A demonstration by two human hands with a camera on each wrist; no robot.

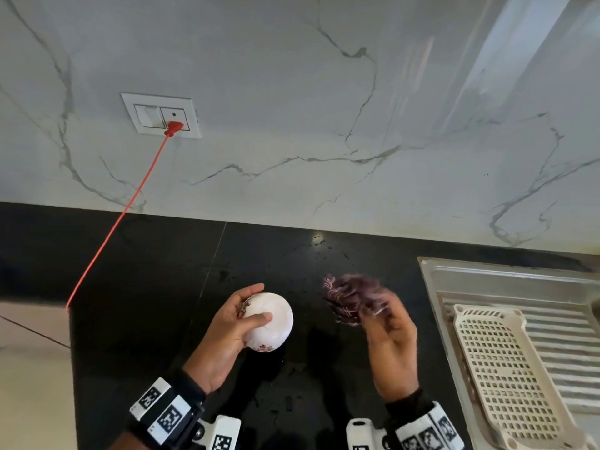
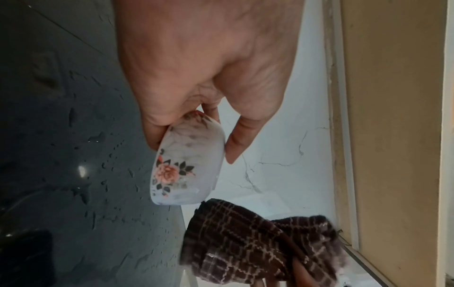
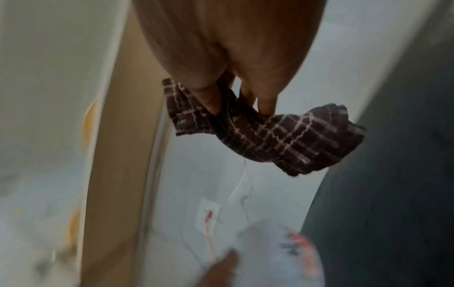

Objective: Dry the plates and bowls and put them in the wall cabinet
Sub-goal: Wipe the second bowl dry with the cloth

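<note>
My left hand (image 1: 242, 315) grips a small white bowl (image 1: 271, 323) with pink rose prints, held on its side above the black counter (image 1: 146, 271), thumb on its base. In the left wrist view the bowl (image 2: 189, 169) shows a rose decal, with fingers at its rim and thumb (image 2: 243, 136) on the bottom. My right hand (image 1: 383, 323) holds a bunched dark plaid cloth (image 1: 352, 298) just right of the bowl, not touching it. In the right wrist view the fingers (image 3: 211, 97) pinch the cloth (image 3: 270, 136), and the blurred bowl (image 3: 282, 252) lies below.
A steel sink drainboard (image 1: 552, 336) with a cream perforated plastic tray (image 1: 506, 378) lies at the right. A red cord (image 1: 130, 206) runs from a wall socket (image 1: 162, 116) down past the counter's left edge. Water droplets dot the counter. The marble backsplash (image 1: 324, 125) stands behind.
</note>
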